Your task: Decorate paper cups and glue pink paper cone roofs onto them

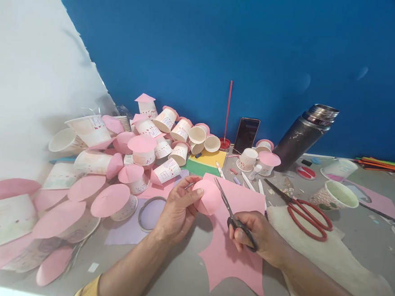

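My left hand (179,209) pinches a round pink paper disc (207,197) above the grey table (181,277). My right hand (257,235) grips small black-handled scissors (231,211); their blades are open and point up-left at the disc's right edge. Under both hands lies a cut pink paper sheet (234,254) with jagged edges.
A heap of paper cups with pink cone roofs (129,161) fills the left. Large red-handled scissors (306,214) lie on white cloth at the right. A dark steel flask (303,135), a phone (246,134), a green-lined cup (336,196) and a tape ring (150,212) are nearby.
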`<state>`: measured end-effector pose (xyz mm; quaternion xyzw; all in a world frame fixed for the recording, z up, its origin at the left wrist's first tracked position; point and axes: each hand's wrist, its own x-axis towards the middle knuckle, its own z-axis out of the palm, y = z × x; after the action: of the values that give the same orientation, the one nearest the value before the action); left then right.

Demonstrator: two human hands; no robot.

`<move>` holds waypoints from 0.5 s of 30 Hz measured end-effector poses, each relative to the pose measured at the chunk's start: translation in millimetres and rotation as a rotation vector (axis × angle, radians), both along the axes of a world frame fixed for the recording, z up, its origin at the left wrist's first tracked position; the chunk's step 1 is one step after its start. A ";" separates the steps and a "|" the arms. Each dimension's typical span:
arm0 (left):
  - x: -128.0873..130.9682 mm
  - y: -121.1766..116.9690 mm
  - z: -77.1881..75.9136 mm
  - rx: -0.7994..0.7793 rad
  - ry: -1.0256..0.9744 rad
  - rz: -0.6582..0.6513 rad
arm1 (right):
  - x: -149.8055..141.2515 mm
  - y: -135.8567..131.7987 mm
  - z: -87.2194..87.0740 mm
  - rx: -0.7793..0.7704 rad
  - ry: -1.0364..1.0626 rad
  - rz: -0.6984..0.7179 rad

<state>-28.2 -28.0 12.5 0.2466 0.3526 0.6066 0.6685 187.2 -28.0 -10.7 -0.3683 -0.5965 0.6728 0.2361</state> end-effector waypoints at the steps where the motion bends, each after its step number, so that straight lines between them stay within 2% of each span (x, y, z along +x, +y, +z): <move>1: -0.1 -0.4 0.1 0.000 0.001 -0.002 | -0.2 0.0 -0.1 -0.006 -0.002 -0.004; 4: -0.3 -1.2 0.8 -0.002 0.007 -0.013 | -0.7 0.6 0.2 -0.010 -0.012 -0.042; 7: -0.7 -2.1 0.7 0.021 0.042 -0.055 | -1.0 2.8 2.4 0.006 -0.017 -0.176; 11: 1.4 -6.1 -1.6 0.074 0.157 -0.229 | -0.7 5.3 6.2 -0.022 0.098 -0.342; 15: 7.0 -11.6 -2.4 0.067 0.243 -0.421 | -1.3 3.3 6.9 -0.122 0.136 -0.279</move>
<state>-21.2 -39.6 10.1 0.4077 0.3508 0.4313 0.7244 185.9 -24.8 -3.8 -0.4150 -0.4802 0.6919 0.3441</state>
